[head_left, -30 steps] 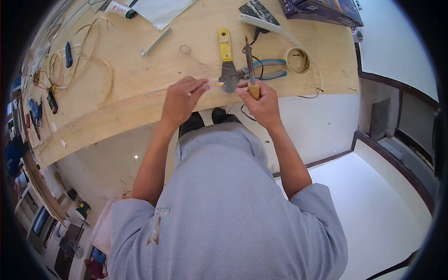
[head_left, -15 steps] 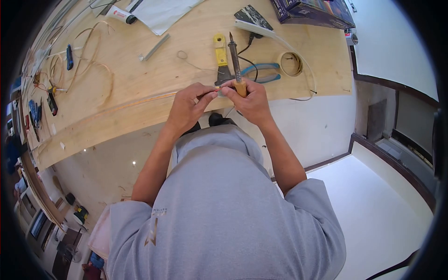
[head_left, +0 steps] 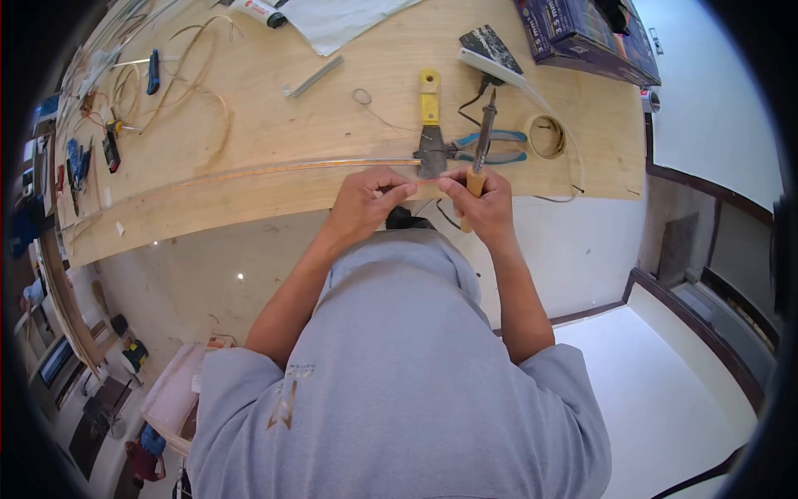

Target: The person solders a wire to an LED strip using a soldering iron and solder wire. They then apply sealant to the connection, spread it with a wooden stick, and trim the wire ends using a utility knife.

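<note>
My left hand [head_left: 371,200] pinches one end of a short, thin red wire [head_left: 426,182] at the table's front edge. The wire's other end is between the fingertips of my right hand [head_left: 482,202], which also holds a soldering iron [head_left: 484,137] by its wooden handle, tip pointing up and away. Just beyond my fingers lies a scraper [head_left: 430,108] with a yellow handle. Blue-handled pliers [head_left: 499,147] rest to its right, partly behind the iron. A long copper-coloured strip [head_left: 274,170] runs left from the scraper blade.
A tape roll [head_left: 546,136] sits right of the pliers. A purple box [head_left: 586,41] stands at the back right, near a black adapter [head_left: 492,51]. Loose cables, a blue cutter [head_left: 153,71], a white tube [head_left: 259,12] and a white sheet [head_left: 341,21] occupy the left and back.
The view has shifted, so the table's things appear further right and higher. My hands have moved apart slightly, and more red wire shows between them.
</note>
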The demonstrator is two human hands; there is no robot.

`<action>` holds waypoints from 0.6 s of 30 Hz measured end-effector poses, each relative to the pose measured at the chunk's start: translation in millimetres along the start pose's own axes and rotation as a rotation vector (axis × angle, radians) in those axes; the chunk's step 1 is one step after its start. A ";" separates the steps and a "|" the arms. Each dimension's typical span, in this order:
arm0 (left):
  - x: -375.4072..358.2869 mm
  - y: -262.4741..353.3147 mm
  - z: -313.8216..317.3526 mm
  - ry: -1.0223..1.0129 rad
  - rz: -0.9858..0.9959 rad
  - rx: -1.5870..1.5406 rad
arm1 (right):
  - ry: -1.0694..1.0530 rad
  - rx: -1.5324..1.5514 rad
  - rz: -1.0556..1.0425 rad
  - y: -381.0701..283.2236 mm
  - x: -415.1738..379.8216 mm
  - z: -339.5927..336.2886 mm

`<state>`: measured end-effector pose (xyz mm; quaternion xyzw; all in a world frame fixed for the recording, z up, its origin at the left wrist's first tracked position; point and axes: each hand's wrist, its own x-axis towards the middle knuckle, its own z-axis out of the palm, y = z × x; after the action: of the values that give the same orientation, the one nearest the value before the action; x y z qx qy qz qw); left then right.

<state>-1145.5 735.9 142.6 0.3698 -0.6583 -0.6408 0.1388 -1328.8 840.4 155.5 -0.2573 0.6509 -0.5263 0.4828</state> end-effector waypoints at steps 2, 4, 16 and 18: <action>0.7 1.6 3.1 0.044 0.130 0.058 | -0.032 -0.018 0.011 2.1 -0.7 -0.9; 1.6 8.0 13.8 0.146 0.357 0.189 | -0.066 -0.014 0.014 2.7 -2.3 -1.4; -19.8 32.7 14.0 0.009 0.236 0.271 | -0.177 0.037 0.024 -8.5 -12.5 -5.3; -21.5 23.6 13.8 0.019 0.254 0.272 | -0.136 0.049 0.006 -2.6 -16.0 -1.9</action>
<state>-1147.1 758.2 169.2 0.3051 -0.7788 -0.5199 0.1733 -1324.6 853.9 163.6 -0.2787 0.6043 -0.5219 0.5336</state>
